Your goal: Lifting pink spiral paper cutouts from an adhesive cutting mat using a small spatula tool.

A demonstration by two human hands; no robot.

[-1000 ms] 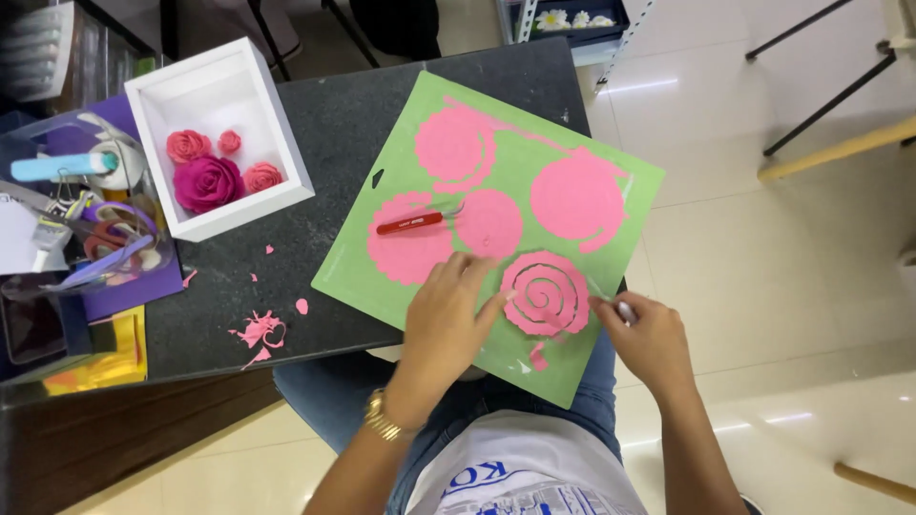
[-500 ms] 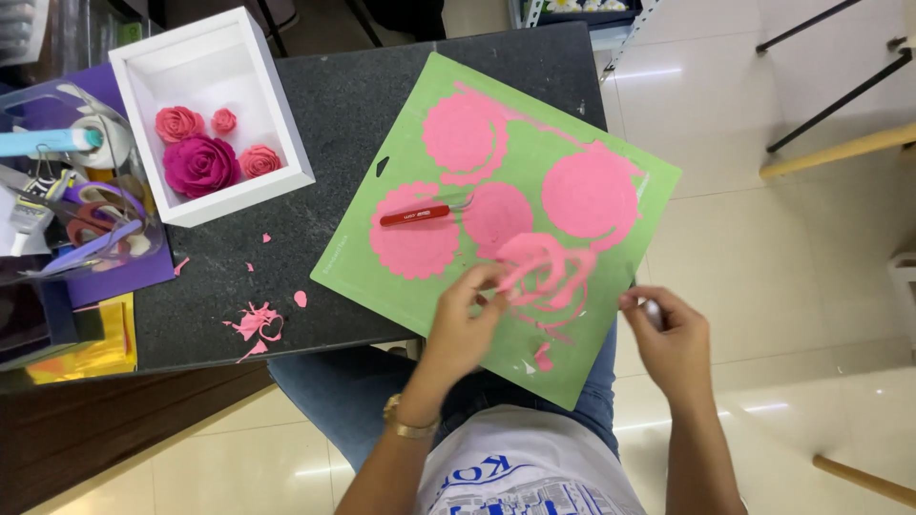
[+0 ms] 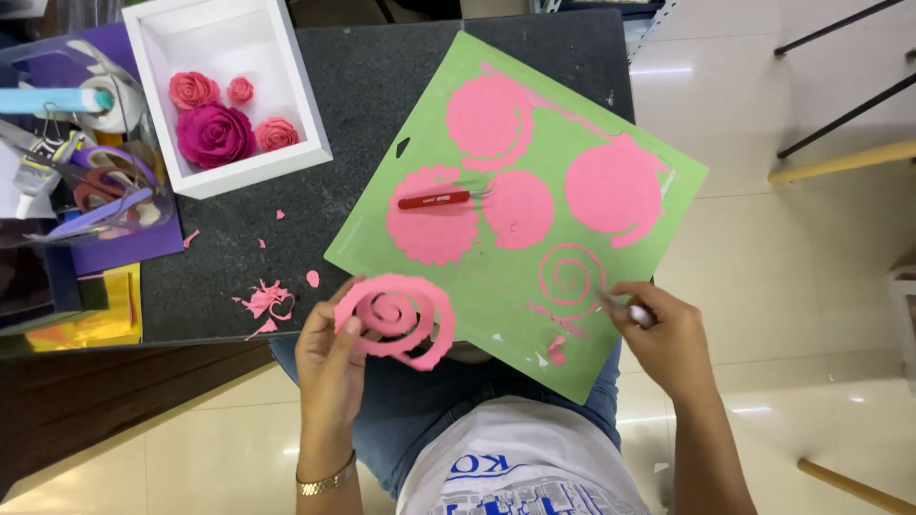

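Note:
My left hand (image 3: 329,358) holds a pink paper spiral (image 3: 396,318) lifted off the green cutting mat (image 3: 496,286), near the mat's front left corner. My right hand (image 3: 663,334) grips a small white-handled tool (image 3: 630,310) whose tip touches the mat beside a thin pink spiral outline (image 3: 571,278) left on it. Several pink scalloped paper circles (image 3: 611,186) still lie on the mat. A red-handled tweezers (image 3: 439,198) rests across one of them.
A white box (image 3: 286,124) with several pink paper roses (image 3: 215,133) stands at the back left on the dark table (image 3: 363,86). Left of it is a clear container (image 3: 86,172) with scissors and clips. Pink paper scraps (image 3: 267,300) lie near the table's front edge.
My left hand has peeled the pink spiral off the mat and carried it left, leaving a thin outline. My right hand stays at the mat with the tool.

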